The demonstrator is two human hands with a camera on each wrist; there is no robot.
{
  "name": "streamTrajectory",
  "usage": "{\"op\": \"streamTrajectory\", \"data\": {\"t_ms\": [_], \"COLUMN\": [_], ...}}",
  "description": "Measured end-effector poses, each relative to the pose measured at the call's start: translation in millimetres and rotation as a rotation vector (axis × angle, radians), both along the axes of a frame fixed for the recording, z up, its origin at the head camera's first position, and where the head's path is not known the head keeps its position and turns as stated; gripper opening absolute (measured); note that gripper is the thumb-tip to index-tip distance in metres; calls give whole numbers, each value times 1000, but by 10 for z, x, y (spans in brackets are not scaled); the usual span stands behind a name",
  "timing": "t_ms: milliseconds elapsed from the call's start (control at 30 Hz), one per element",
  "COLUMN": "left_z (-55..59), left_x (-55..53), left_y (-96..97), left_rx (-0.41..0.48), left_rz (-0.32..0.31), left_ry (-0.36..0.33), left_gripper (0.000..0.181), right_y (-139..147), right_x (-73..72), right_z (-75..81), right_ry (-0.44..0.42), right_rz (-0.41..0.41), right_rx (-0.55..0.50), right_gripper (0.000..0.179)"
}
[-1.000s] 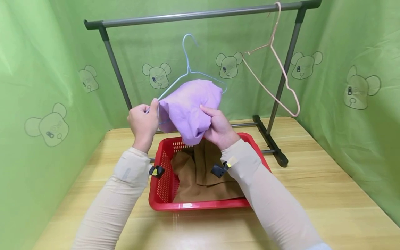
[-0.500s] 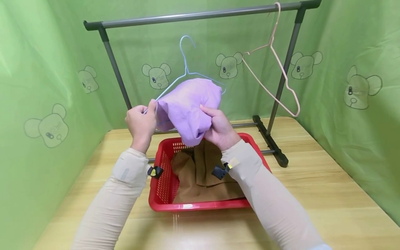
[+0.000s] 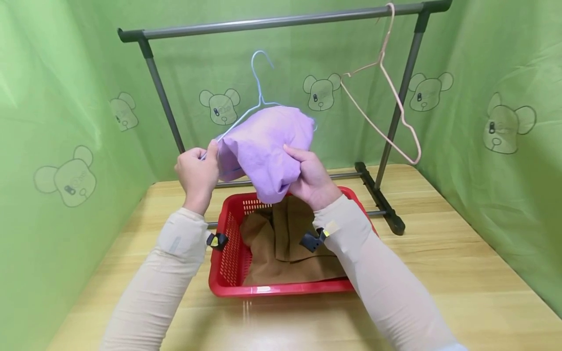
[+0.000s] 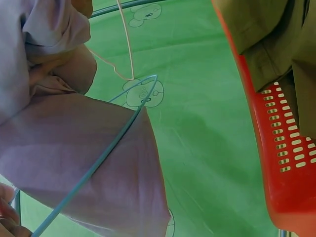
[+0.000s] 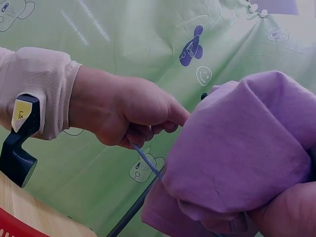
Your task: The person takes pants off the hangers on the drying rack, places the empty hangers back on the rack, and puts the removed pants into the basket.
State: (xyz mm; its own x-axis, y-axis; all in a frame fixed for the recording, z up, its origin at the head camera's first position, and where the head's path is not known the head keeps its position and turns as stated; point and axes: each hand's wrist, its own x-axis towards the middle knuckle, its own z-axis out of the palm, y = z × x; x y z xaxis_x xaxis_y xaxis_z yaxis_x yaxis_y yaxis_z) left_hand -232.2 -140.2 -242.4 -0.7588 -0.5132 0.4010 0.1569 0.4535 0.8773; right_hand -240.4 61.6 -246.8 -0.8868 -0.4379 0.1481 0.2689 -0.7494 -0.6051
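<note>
My left hand (image 3: 198,173) grips the left corner of a light blue wire hanger (image 3: 260,92), its hook pointing up. A bunched purple garment (image 3: 268,146) hangs over the hanger's right part and hides much of it; only a bit of the right tip shows. On the garment's right side, my right hand (image 3: 312,178) pinches the cloth, thumb on top and the other fingers beneath. Seen from the left wrist, the hanger's blue wire (image 4: 98,160) crosses in front of the purple cloth (image 4: 74,128). In the right wrist view the left hand (image 5: 133,108) holds the hanger's end.
Below the hands a red basket (image 3: 263,291) holds brown clothing (image 3: 285,243). Behind stands a grey clothes rack (image 3: 263,22) with a pink hanger (image 3: 388,78) on its bar at the right. Green curtains surround the wooden table (image 3: 439,273).
The hanger has shifted slightly left with my left hand. My right hand has moved the purple garment slightly right and up, covering more of the hanger's right arm.
</note>
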Motion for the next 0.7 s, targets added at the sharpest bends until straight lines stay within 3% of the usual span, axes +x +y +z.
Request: {"op": "streamTrajectory", "data": {"t_ms": [700], "left_z": [-73], "left_x": [-54], "left_y": [-43], "left_rx": [-45], "left_rz": [40], "left_ry": [-37], "left_gripper": [41], "right_y": [62], "right_x": [63], "right_z": [81], "right_ry": [47], "right_rz": [-5], "right_rx": [1], "right_gripper": [14]}}
